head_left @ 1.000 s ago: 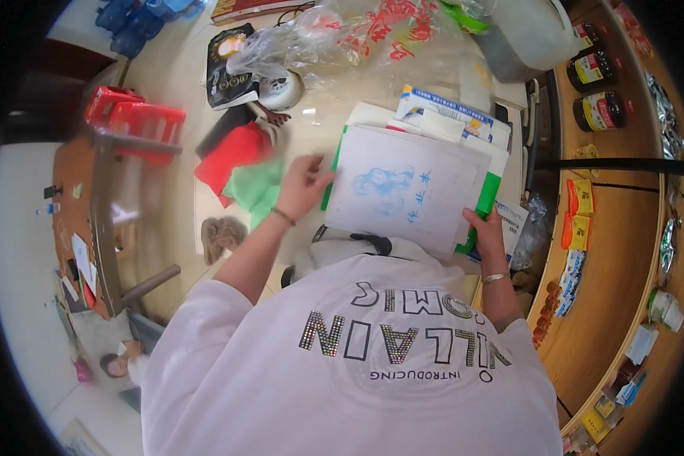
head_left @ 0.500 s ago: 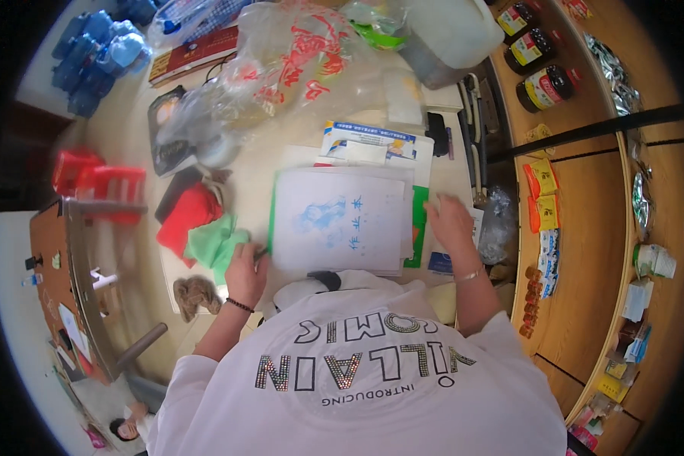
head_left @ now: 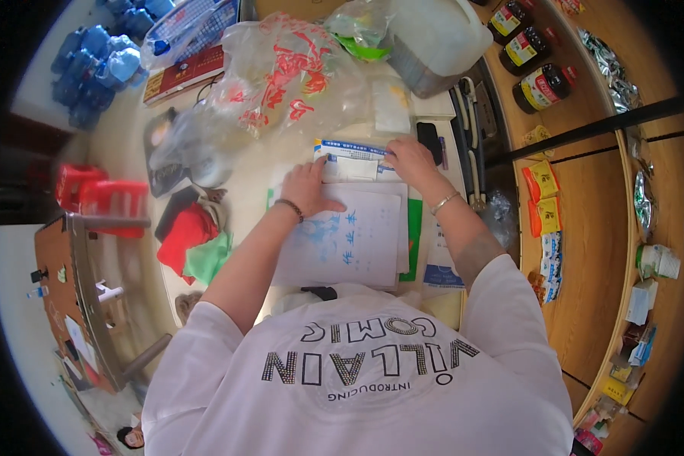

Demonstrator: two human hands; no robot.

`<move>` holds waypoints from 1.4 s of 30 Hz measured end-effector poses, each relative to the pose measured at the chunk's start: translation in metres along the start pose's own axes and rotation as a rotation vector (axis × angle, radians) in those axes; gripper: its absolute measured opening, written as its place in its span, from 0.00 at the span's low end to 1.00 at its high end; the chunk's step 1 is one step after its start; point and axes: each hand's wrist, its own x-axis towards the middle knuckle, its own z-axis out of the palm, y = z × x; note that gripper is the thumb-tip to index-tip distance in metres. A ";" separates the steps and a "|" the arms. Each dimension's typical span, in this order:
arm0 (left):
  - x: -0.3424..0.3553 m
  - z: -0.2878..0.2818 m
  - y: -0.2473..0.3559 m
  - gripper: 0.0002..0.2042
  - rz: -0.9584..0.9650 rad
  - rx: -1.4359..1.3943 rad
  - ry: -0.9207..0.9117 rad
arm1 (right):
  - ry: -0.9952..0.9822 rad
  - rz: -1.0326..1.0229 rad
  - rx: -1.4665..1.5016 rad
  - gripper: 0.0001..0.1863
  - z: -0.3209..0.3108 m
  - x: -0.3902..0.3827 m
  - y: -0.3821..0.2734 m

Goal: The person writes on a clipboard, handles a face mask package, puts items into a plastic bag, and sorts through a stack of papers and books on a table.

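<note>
A stack of white papers (head_left: 372, 243) with blue print on its top sheet lies in front of me, a green folder edge (head_left: 414, 228) showing beneath. At its far end is a blue-and-white printed leaflet (head_left: 349, 148) with a blank white piece (head_left: 357, 168) on top. My left hand (head_left: 304, 190) rests open on the stack's upper left, thumb spread and fingertips reaching the leaflet's left end. The fingers of my right hand (head_left: 413, 161) are bent around the leaflet's right end.
Red cloth (head_left: 182, 237) and green cloth (head_left: 207, 258) lie left of the papers. A clear plastic bag (head_left: 281, 76) with red print spreads beyond. A phone (head_left: 429, 140) and a large plastic container (head_left: 441, 45) stand right, near shelves with dark jars (head_left: 539, 87).
Both hands have moved forward, from the sides of the papers to their far end. My left hand now lies over the stack; my right hand has reached the leaflet.
</note>
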 end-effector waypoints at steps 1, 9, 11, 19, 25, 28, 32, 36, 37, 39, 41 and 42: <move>0.005 -0.004 0.001 0.46 -0.026 -0.017 -0.037 | -0.075 0.061 0.108 0.09 -0.002 0.000 -0.002; 0.006 0.020 -0.032 0.32 0.250 -0.232 0.096 | 0.084 -0.162 0.384 0.06 -0.007 -0.031 -0.003; 0.007 0.011 -0.026 0.27 0.160 -0.323 -0.017 | 0.032 0.000 0.418 0.06 -0.008 -0.023 -0.001; -0.017 -0.015 -0.020 0.24 0.352 -0.392 0.099 | -0.189 0.046 0.272 0.10 -0.005 0.030 0.018; -0.027 -0.025 -0.016 0.20 0.466 -0.413 0.219 | -0.348 -0.007 0.303 0.15 -0.017 0.043 0.010; -0.037 -0.031 -0.019 0.19 0.500 -0.366 0.243 | -0.467 0.034 0.514 0.17 -0.038 0.045 0.006; -0.040 -0.035 -0.023 0.17 0.564 -0.341 0.287 | -0.511 0.074 0.678 0.18 -0.058 0.044 -0.004; -0.045 -0.032 -0.029 0.15 0.615 -0.342 0.298 | -0.482 0.057 0.646 0.14 -0.071 0.037 -0.022; -0.045 -0.032 -0.029 0.15 0.628 -0.328 0.305 | -0.480 0.019 0.573 0.13 -0.073 0.036 -0.022; -0.047 -0.033 -0.029 0.14 0.639 -0.317 0.307 | -0.484 -0.016 0.503 0.11 -0.072 0.034 -0.023; -0.051 -0.034 -0.029 0.13 0.649 -0.315 0.301 | -0.286 -0.285 0.347 0.09 -0.069 0.029 -0.025; -0.053 -0.036 -0.029 0.13 0.645 -0.318 0.296 | -0.291 -0.283 0.351 0.09 -0.070 0.026 -0.026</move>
